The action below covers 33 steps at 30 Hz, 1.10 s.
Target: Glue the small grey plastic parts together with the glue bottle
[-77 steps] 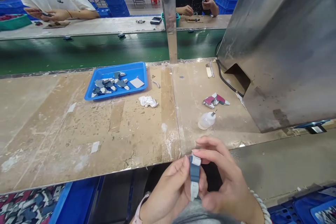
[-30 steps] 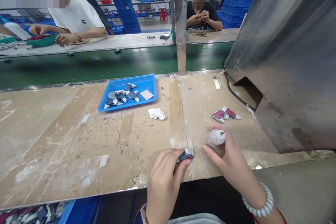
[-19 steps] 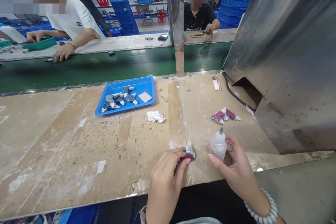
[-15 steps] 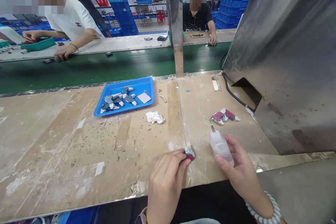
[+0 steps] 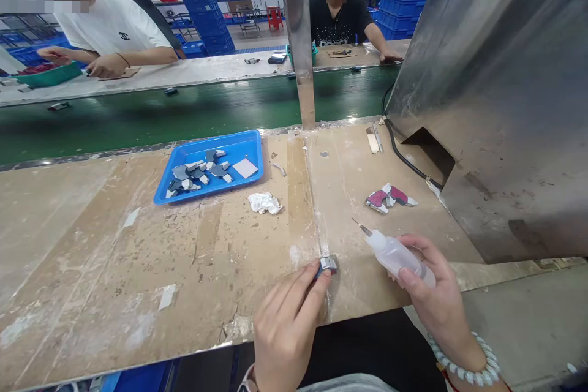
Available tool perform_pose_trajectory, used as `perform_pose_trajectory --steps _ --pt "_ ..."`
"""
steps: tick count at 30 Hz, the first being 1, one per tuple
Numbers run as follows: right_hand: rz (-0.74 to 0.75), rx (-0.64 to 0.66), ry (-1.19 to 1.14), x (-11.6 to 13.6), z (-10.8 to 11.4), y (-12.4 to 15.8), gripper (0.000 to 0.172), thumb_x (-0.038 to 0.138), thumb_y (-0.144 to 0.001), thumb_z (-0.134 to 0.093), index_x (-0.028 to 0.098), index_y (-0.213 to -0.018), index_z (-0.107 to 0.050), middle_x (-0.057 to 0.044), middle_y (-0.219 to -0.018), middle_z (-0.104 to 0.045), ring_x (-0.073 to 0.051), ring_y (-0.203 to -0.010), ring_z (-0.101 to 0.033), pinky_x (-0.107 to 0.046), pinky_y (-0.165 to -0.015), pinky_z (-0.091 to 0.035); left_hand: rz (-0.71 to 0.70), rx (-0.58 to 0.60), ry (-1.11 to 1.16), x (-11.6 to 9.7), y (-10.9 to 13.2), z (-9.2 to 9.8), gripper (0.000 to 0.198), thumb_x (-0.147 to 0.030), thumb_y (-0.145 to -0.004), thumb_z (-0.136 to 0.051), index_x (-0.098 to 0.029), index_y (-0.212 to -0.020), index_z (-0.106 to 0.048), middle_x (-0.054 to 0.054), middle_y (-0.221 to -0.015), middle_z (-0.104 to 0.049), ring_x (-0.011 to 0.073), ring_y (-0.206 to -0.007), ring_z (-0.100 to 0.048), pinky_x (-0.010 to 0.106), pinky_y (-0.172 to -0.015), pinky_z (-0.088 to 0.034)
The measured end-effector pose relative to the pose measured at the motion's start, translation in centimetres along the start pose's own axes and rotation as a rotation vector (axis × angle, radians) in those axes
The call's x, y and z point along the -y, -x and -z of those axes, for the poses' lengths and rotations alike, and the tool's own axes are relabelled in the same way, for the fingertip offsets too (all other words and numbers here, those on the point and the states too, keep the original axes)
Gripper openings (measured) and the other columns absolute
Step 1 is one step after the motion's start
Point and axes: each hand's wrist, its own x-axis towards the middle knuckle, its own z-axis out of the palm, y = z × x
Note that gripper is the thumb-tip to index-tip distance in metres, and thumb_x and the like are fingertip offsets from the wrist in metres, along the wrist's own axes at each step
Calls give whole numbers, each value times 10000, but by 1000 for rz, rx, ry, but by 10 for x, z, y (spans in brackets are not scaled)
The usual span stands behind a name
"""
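Note:
Near the front edge of the bench, my left hand [image 5: 291,312] pinches a small grey and dark blue plastic part [image 5: 327,265] against the board; its lower side is hidden by my fingers. My right hand [image 5: 434,282] is wrapped round a translucent squeeze bottle [image 5: 399,257] with a thin metal needle tip. The bottle is tilted, its needle pointing up and left, apart from the part. Beyond the bottle lie red and white plastic parts [image 5: 390,197]. A crumpled white tissue [image 5: 264,203] rests farther left.
A blue tray [image 5: 158,199] holds several grey parts and a pale square card. Behind it runs a green conveyor belt [image 5: 220,109]. A metal post [image 5: 298,43] rises at its near edge, and a metal housing [image 5: 514,135] with a black cable stands right. Co-workers sit across the belt.
My right hand has tipped the bottle farther over to the left and moved slightly right. The part under my left hand has turned, showing grey and blue instead of red.

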Motion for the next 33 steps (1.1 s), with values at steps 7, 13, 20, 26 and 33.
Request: perform_pose_trajectory --steps 7,13,20,26,33 --pt "-81 -107 -260 2 1 -8 339 390 -777 -803 250 -1060 -681 -34 -840 -664 -177 -689 -604 -280 -573 -523 44 -14 99 -2 -2 0 351 72 -883 -588 -186 -1093 -702 87 -1133 -750 208 -1076 -699 322 -918 -543" --pt "-62 -214 -418 15 -18 -8 240 441 -804 -750 238 -910 -679 -43 -951 -603 -117 -570 -527 -220 -399 -402 75 -1 153 -2 -3 -1 287 40 -899 -604 -197 -1033 -696 86 -1096 -743 190 -1011 -701 290 -825 -568" --pt "159 -301 -114 5 -44 10 198 395 -844 -719 215 -899 -660 -64 -850 -561 -202 -691 -564 -325 -532 -469 88 -10 175 -5 -7 1 282 46 -897 -613 -190 -1026 -701 99 -1095 -734 183 -994 -695 287 -813 -578" --pt "318 -285 -40 3 -48 11 191 386 -864 -711 200 -901 -684 -41 -816 -569 -168 -621 -545 -309 -507 -443 97 -78 223 -6 -4 -2 243 40 -846 -702 -164 -974 -734 102 -1086 -735 186 -987 -704 283 -810 -594" --pt "317 -232 -44 2 -48 10 234 441 -878 -711 212 -925 -704 -43 -805 -584 -167 -627 -556 -301 -494 -428 79 -83 220 -5 -5 -4 232 46 -833 -713 -147 -962 -726 100 -1073 -734 186 -971 -702 288 -809 -591"
